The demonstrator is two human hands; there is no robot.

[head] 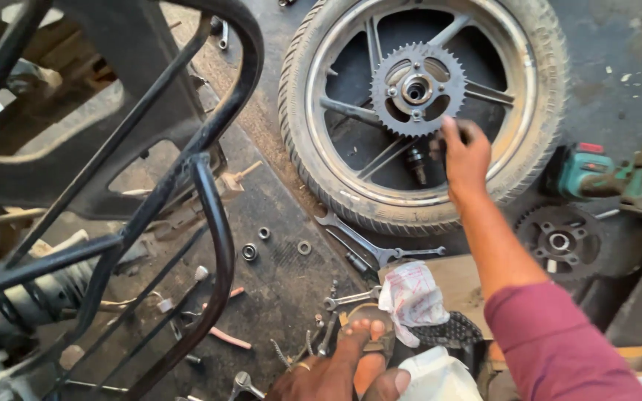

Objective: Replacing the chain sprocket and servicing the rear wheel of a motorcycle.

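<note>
A motorcycle wheel (313, 148) lies flat on the dark floor with a toothed sprocket (417, 89) on its hub. My right hand (466, 152), on an arm in a maroon sleeve, reaches over the rim. Its thumb touches the sprocket's lower right teeth. The fingers are curled, and whether they hold something is not clear. My left hand (321, 380), with a ring on one finger, rests at the bottom edge beside a foot in a sandal (369, 334). Nothing shows in that hand.
A black tubular frame (209, 193) and a coil spring (24, 304) fill the left. Spanners (358, 241), washers (304, 247) and small tools lie on the floor. A second sprocket (559, 239) and a green power tool (596, 174) sit at the right. A white rag (414, 297) lies near the foot.
</note>
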